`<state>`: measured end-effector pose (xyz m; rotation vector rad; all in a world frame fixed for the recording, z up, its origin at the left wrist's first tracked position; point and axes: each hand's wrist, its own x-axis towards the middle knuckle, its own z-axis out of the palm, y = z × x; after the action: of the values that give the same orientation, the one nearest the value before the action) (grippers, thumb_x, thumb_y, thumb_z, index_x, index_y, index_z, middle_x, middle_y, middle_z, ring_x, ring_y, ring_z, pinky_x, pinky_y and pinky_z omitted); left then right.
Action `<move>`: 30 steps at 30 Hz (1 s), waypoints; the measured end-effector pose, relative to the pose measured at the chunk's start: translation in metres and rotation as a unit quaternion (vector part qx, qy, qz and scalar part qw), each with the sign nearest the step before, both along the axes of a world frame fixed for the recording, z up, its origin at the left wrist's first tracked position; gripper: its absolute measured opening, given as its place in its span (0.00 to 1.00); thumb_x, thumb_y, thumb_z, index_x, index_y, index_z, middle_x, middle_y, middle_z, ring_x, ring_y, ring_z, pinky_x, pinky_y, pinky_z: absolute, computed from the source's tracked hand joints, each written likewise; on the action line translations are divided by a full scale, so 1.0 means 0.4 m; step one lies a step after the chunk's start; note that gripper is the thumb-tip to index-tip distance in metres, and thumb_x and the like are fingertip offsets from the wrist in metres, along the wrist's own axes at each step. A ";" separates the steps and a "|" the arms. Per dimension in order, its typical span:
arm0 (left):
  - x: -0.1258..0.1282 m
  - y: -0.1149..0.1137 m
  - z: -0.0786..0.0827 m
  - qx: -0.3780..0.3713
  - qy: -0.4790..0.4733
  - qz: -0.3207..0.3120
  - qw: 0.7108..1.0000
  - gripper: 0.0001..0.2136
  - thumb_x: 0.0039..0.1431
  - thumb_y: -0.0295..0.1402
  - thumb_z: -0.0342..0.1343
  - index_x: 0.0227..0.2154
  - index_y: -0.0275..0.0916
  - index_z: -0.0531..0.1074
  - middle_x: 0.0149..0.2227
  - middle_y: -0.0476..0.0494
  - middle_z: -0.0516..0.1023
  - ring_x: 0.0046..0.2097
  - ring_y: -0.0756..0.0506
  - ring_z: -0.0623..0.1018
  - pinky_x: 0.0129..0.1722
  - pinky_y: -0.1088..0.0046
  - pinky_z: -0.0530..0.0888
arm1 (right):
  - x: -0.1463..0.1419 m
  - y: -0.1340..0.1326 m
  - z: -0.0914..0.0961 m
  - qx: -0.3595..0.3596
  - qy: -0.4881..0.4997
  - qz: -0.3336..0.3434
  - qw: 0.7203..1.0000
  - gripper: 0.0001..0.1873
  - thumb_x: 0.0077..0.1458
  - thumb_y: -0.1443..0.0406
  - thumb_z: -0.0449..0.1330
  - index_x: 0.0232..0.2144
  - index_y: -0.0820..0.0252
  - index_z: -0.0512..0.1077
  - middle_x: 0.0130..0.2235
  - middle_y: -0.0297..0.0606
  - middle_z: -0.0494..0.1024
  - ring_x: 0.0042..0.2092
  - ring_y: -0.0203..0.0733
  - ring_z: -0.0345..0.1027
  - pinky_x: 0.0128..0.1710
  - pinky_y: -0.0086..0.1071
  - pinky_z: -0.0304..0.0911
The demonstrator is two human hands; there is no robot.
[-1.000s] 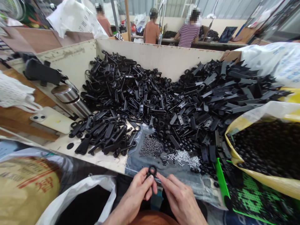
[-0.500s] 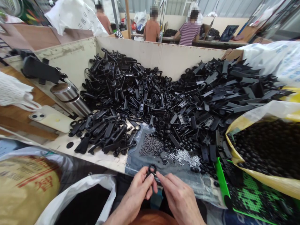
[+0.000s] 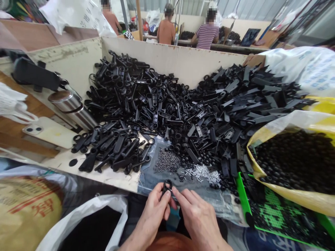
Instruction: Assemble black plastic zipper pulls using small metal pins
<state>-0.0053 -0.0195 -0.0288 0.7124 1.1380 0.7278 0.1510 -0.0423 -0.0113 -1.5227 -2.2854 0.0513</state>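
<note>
My left hand (image 3: 154, 206) is closed, pinching a black plastic part with a ring-shaped end (image 3: 168, 184) between thumb and fingers. The ring points up, and the rest of the part is hidden by my fingers. From the other side my right hand (image 3: 196, 208) has its fingertips pressed together against the part, just beside the ring. Whatever small thing those fingertips may hold is hidden. Just beyond my hands, on a grey cloth (image 3: 150, 179), lie a heap of small dark grey pieces (image 3: 166, 160) and a scatter of silver pins (image 3: 201, 173).
Large heaps of black plastic parts (image 3: 146, 94) fill the walled bench. A steel flask (image 3: 74, 106) and a phone (image 3: 49, 132) are at left. A yellow-edged bag of black beads (image 3: 293, 157) and a green tray (image 3: 242, 198) stand at right; an open white sack (image 3: 119, 209) is below left.
The view has shifted slightly, so the bench appears further left. My right fingertips have come up closer against the ring part. A shiny bit seen at them earlier no longer shows clearly.
</note>
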 end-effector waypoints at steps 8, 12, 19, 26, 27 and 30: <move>-0.044 0.013 0.003 0.067 0.066 -0.016 0.995 0.23 0.64 0.48 0.54 0.55 0.38 0.69 0.38 0.41 0.81 0.26 0.49 0.73 0.27 0.73 0.67 | 0.018 0.018 0.001 -0.051 0.111 -0.018 0.992 0.22 0.75 0.65 0.41 0.50 0.56 0.76 0.32 0.36 0.77 0.31 0.38 0.75 0.28 0.27 0.65; -0.052 0.039 0.003 0.312 0.341 -0.080 0.883 0.20 0.69 0.33 0.46 0.61 0.38 0.68 0.50 0.33 0.80 0.48 0.37 0.79 0.51 0.58 0.72 | 0.046 0.019 -0.008 -0.054 0.131 -0.046 0.989 0.22 0.75 0.64 0.42 0.51 0.59 0.75 0.33 0.38 0.78 0.32 0.40 0.76 0.31 0.28 0.68; -0.048 0.043 -0.011 0.467 0.540 -0.176 0.678 0.28 0.66 0.17 0.38 0.66 0.39 0.61 0.45 0.39 0.80 0.44 0.38 0.79 0.47 0.54 0.75 | 0.071 0.017 -0.026 -0.046 0.103 -0.068 0.991 0.22 0.73 0.67 0.41 0.51 0.59 0.75 0.33 0.37 0.78 0.31 0.39 0.76 0.31 0.29 0.67; -0.061 0.053 0.010 0.385 0.488 -0.027 0.783 0.15 0.69 0.32 0.47 0.55 0.38 0.68 0.52 0.38 0.81 0.51 0.40 0.81 0.49 0.63 0.77 | 0.069 0.035 -0.040 -0.071 0.183 -0.085 0.977 0.14 0.70 0.66 0.50 0.50 0.58 0.74 0.39 0.39 0.81 0.39 0.44 0.78 0.39 0.33 0.70; -0.064 0.051 0.012 0.362 0.497 -0.026 0.788 0.12 0.67 0.33 0.50 0.50 0.40 0.71 0.46 0.41 0.84 0.47 0.40 0.83 0.45 0.64 0.77 | 0.068 0.043 -0.038 -0.083 0.198 -0.085 0.973 0.13 0.69 0.67 0.51 0.48 0.57 0.74 0.40 0.38 0.81 0.40 0.44 0.78 0.40 0.33 0.69; -0.066 0.041 0.011 0.342 0.529 -0.079 0.773 0.04 0.64 0.33 0.54 0.37 0.44 0.74 0.31 0.49 0.84 0.35 0.40 0.84 0.36 0.65 0.75 | 0.059 0.071 -0.029 -0.105 0.212 -0.089 0.968 0.08 0.67 0.68 0.54 0.41 0.55 0.73 0.38 0.36 0.79 0.39 0.42 0.77 0.38 0.32 0.67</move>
<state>-0.0315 -0.0032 -0.0245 1.9873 1.7930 0.5673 0.1747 -0.0137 -0.0229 -1.6264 -1.8454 0.5320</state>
